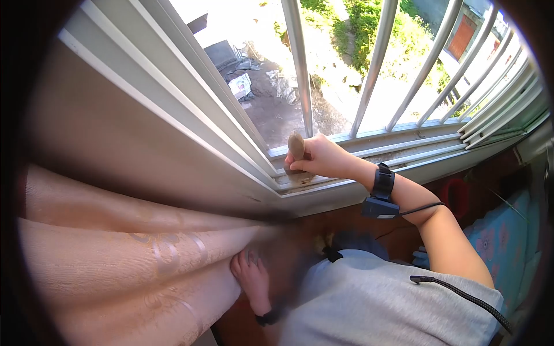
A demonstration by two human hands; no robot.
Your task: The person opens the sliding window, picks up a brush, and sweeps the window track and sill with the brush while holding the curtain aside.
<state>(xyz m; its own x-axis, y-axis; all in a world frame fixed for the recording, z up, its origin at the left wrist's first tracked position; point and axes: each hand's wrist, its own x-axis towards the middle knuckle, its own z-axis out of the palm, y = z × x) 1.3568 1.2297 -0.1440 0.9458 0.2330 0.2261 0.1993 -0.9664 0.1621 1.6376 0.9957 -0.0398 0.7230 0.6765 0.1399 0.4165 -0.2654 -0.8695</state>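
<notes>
My right hand (317, 157) is closed around a brown, rounded handle (296, 145), held upright over the left corner of the white window track (404, 157). The lower end of the held thing is hidden by my fingers and the track. Some brown dirt lies in the track beside my hand. Lower down, my left hand (252, 278) rests against the edge of the pink patterned curtain (144, 259), its fingers lying flat and slightly apart.
Metal bars (375, 69) stand outside the window opening. White sliding frames (167, 86) rise on the left. A black device (381, 207) with a cable is strapped to my right wrist. Blue patterned fabric (499, 239) and a red object (456, 196) are at the right.
</notes>
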